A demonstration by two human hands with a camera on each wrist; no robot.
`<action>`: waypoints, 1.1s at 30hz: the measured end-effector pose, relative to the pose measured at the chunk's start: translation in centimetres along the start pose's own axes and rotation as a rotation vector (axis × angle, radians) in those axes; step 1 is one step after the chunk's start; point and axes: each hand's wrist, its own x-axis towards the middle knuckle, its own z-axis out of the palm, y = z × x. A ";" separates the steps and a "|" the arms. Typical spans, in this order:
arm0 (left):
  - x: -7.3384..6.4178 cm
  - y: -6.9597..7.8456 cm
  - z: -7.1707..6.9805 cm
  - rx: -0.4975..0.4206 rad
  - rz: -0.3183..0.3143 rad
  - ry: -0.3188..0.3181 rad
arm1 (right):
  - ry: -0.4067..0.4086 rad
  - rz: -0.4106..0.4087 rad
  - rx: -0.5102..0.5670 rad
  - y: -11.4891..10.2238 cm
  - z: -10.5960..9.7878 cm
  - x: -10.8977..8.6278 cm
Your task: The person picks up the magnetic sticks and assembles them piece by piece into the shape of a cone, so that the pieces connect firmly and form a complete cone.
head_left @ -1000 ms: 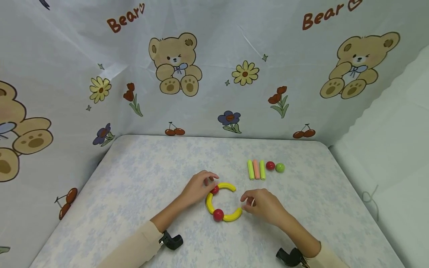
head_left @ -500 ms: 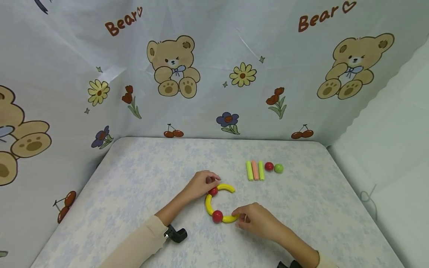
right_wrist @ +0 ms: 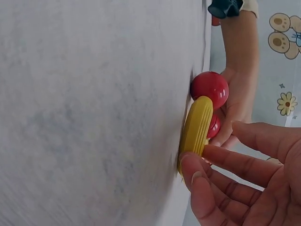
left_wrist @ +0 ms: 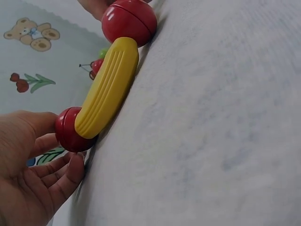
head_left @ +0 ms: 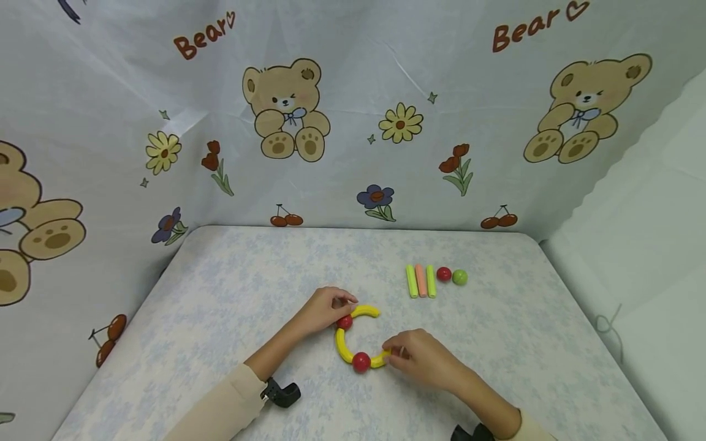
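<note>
**Yellow-and-red ring point(head_left: 343, 346) lies open on tabletop**

Three curved yellow pieces point(head_left: 365, 311) and two red balls point(head_left: 361, 362) form the unclosed ring on a pale, blue-mottled table point(head_left: 265, 263), its gap facing right. A person's left hand point(head_left: 324, 308) pinches the farther ball point(head_left: 344, 323) between fingers and thumb; the right hand point(head_left: 421, 358) pinches the nearest yellow piece point(head_left: 377, 362) at its free end. Beyond lie three sticks point(head_left: 421, 281), a loose red ball point(head_left: 444, 274) and a green ball point(head_left: 459, 277), before a bear-print backdrop point(head_left: 331, 177).

A grey-white cloth point(head_left: 342, 37) printed with bears point(head_left: 291, 139), flowers point(head_left: 401, 123) and cherries point(head_left: 293, 219) hangs behind the far edge of the pale, blue-mottled surface point(head_left: 248, 263) and along its left edge. Beyond the right edge lies plain white material point(head_left: 656, 245) with a thin looped cord point(head_left: 610, 324).
</note>
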 end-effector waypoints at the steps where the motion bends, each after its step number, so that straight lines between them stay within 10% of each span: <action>1: -0.2 0.0 -0.1 -0.009 -0.010 -0.005 | 0.000 0.003 -0.004 0.0 0.0 0.1; 33: -2.0 -1.3 -1.1 -0.095 -0.084 -0.068 | 0.119 -0.026 -0.060 1.4 -1.9 1.0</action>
